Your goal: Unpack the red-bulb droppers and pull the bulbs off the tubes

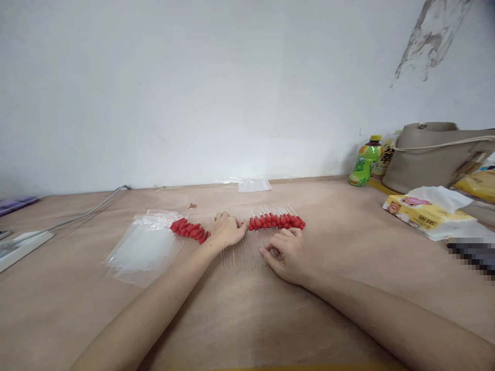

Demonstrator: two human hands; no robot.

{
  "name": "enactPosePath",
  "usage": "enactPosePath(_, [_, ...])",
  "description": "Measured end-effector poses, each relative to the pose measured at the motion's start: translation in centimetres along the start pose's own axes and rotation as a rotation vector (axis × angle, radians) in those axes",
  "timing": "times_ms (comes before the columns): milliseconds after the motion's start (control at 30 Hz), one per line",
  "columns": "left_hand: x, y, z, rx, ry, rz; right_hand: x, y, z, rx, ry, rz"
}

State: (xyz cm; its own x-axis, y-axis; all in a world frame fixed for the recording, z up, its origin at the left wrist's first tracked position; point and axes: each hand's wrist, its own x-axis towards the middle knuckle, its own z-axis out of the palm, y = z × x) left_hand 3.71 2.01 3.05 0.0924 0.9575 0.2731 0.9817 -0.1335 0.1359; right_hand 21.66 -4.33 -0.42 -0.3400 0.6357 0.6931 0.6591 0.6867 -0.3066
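Several red-bulbed droppers with thin clear tubes lie side by side in a row [276,221] near the middle of the table. Some of their tubes point toward the wall, others toward me. My left hand [228,230] rests palm down across the left part of the row, its thumb apart from the fingers and beside a red bulb. Just below the red bulbs, over the clear tubes, is my right hand [288,255], its fingers curled toward the thumb. Whatever they pinch is too thin to make out. More red bulbs [189,230] form a slanting line left of my left hand.
Clear zip bags [143,247] lie stacked at left, partly beneath the left bulbs. Another small bag [254,185] lies by the wall. On the right are a green bottle [363,162], a tissue pack [429,214] and a beige bag [425,157]. A grey cable [93,208] crosses the left.
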Motion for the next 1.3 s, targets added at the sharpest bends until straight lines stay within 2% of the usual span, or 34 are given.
enactPosePath(167, [0.7,-0.3,0.0,-0.010,-0.020,-0.075,0.0,0.1,0.1,-0.007,0.016,-0.008])
enactPosePath(300, [-1.6,-1.4,-1.0,-0.031,0.097,-0.041,0.0,0.2,0.0,-0.009,0.106,0.019])
enactPosePath(367, [-3.7,-2.3,-1.3,-0.049,0.175,0.046,0.1,0.4,0.0,-0.027,0.167,0.009])
enactPosePath(467, [-6.7,-3.6,-1.6,-0.118,0.355,0.348,0.1,0.8,-0.1,-0.081,0.191,-0.067])
enactPosePath(533, [-8.0,-4.1,-1.6,-0.150,0.392,0.500,0.1,0.9,-0.2,-0.113,0.150,-0.136])
enactPosePath(600, [-8.7,-4.1,-1.5,-0.175,0.406,0.593,0.1,0.8,-0.4,-0.131,0.090,-0.201])
enactPosePath(733, [-8.8,-3.8,-1.0,-0.207,0.446,0.682,0.1,0.5,-0.7,-0.132,-0.004,-0.295])
enactPosePath(933, [-8.6,-3.6,-0.4,-0.237,0.480,0.727,-0.1,0.3,-0.4,-0.079,-0.034,-0.310])
enactPosePath(1133, [-8.3,-3.0,-0.3,-0.217,0.383,0.798,-0.3,0.1,-0.1,-0.033,-0.006,-0.333])
enactPosePath(1300, [-8.0,-2.7,0.1,-0.248,0.381,0.872,-0.2,-0.2,0.0,-0.008,-0.019,-0.342])
